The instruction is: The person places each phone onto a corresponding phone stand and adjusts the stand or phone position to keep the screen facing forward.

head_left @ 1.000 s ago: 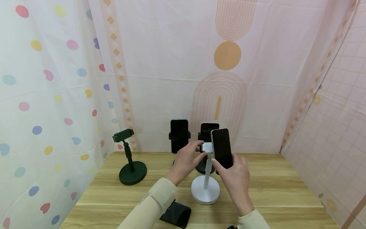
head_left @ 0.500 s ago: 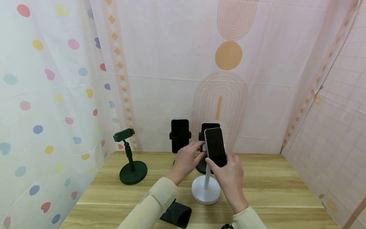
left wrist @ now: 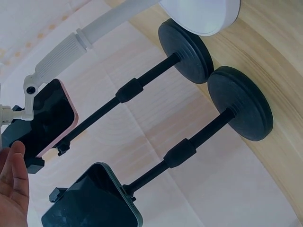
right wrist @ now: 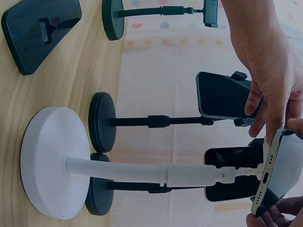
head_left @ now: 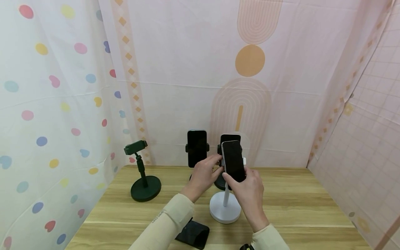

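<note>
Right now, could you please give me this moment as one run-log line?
left hand: at white clamp; right hand: holding phone at clamp; green stand: no phone; black stands: phones mounted; loose phone: on table

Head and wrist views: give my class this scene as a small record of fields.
Right hand: holds a phone, screen dark
Left hand: at that phone's left edge, grip partly hidden
White stand: standing, its holder mostly hidden by the held phone in the head view
Black stands: two, further back, each bearing a mounted phone
Green stand: at left, no phone in it
Loose phone: on the wooden table, partly behind the left sleeve
</note>
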Demonstrator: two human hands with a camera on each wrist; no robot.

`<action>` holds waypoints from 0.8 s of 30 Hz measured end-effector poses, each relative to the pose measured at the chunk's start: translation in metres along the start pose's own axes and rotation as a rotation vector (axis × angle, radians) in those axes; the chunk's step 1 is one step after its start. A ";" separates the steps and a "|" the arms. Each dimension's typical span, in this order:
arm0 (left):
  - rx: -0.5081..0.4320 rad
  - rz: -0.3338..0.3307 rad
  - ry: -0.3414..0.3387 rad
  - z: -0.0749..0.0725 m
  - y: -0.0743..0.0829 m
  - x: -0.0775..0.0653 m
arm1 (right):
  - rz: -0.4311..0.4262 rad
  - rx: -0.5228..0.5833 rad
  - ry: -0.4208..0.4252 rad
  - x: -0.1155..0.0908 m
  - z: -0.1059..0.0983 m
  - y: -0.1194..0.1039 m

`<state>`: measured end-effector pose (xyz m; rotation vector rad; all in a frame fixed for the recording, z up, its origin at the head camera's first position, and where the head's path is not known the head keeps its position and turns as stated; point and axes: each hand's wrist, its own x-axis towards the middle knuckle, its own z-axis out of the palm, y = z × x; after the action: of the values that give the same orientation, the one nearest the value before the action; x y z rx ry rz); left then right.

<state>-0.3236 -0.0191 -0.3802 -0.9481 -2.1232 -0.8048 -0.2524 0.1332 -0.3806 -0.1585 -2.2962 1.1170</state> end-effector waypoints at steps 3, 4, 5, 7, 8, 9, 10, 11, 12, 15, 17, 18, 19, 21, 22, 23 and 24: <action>-0.008 0.012 0.008 0.000 0.000 0.000 | 0.003 -0.004 0.000 0.001 0.001 0.001; -0.009 0.015 0.011 0.000 0.000 -0.001 | 0.002 -0.007 0.003 0.001 0.002 0.002; -0.006 0.017 0.014 0.000 0.000 -0.001 | -0.002 -0.009 0.008 0.001 0.002 0.002; -0.004 0.021 0.016 0.001 0.000 -0.001 | -0.013 -0.014 0.019 0.001 0.004 0.003; -0.003 0.022 0.017 0.001 0.000 -0.001 | -0.018 -0.015 0.025 0.001 0.005 0.004; 0.000 0.024 0.017 0.001 -0.001 -0.001 | -0.023 -0.015 0.032 0.001 0.006 0.005; 0.002 0.027 0.018 0.001 -0.001 -0.001 | -0.027 -0.015 0.037 0.001 0.007 0.005; 0.002 0.030 0.018 0.001 -0.001 -0.001 | -0.030 -0.013 0.042 0.001 0.008 0.006; 0.002 0.034 0.018 0.001 -0.001 -0.001 | -0.034 -0.012 0.049 0.001 0.010 0.007; 0.009 0.051 0.027 0.002 -0.002 -0.001 | -0.038 0.000 0.065 0.000 0.013 0.009; 0.016 0.065 0.036 0.002 -0.002 0.000 | -0.038 0.006 0.074 0.000 0.014 0.011; 0.023 0.073 0.038 0.002 -0.003 0.000 | -0.038 0.008 0.079 0.000 0.015 0.011; 0.034 0.083 0.042 0.002 -0.003 0.000 | -0.035 0.012 0.083 -0.001 0.016 0.012; 0.049 0.100 0.045 0.002 -0.004 0.000 | -0.030 0.016 0.091 -0.001 0.017 0.013; 0.058 0.110 0.047 0.002 -0.005 0.000 | -0.027 0.018 0.095 -0.001 0.017 0.013; 0.066 0.119 0.048 0.002 -0.005 0.000 | -0.022 0.019 0.101 -0.001 0.018 0.013; 0.074 0.129 0.049 0.002 -0.005 0.000 | -0.019 0.020 0.106 -0.001 0.018 0.013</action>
<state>-0.3284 -0.0206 -0.3832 -1.0043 -2.0133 -0.6745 -0.2633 0.1287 -0.3997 -0.1831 -2.1880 1.0949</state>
